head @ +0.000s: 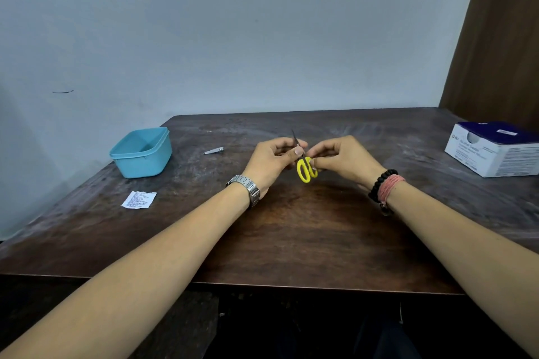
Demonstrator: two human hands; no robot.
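I have the yellow-handled scissors (pixel 304 171) above the middle of the surface (pixel 291 236), left grip (pixel 271 160) clamped round the blades near the pivot, right grip (pixel 344 160) pinching a handle loop, tips toward the far edge.

Tub (pixel 142 154) left of clipper (pixel 213 151); box (pixel 495 151) far right (table (pixel 291 227)).

Silver link watch (pixel 246 188) at left hand (pixel 272 162); black beads (pixel 379 183), pink thread (pixel 390 187) at right hand (pixel 344 160).
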